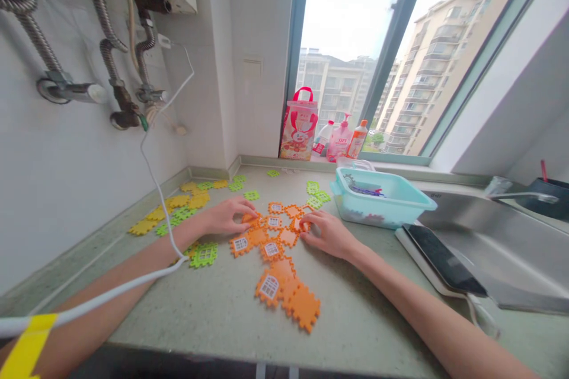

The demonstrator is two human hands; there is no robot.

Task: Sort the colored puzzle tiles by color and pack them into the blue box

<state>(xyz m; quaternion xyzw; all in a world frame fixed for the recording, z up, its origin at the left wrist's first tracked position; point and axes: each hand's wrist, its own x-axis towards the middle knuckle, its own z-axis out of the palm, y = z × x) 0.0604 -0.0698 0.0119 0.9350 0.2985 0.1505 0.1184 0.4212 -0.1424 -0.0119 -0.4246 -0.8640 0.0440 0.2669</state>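
The left hand (231,216) is touching an orange tile (252,220) with bent, narrowly set fingers; whether it is gripping, one cannot tell. The right hand (326,233) is curling its fingers at a second orange tile (297,225), its grip equally unclear. More orange tiles (304,306) are lying between and below the hands. Yellow tiles (155,213) are lying left of the left hand, and a teal tub (402,213) is standing to the right hand's right.
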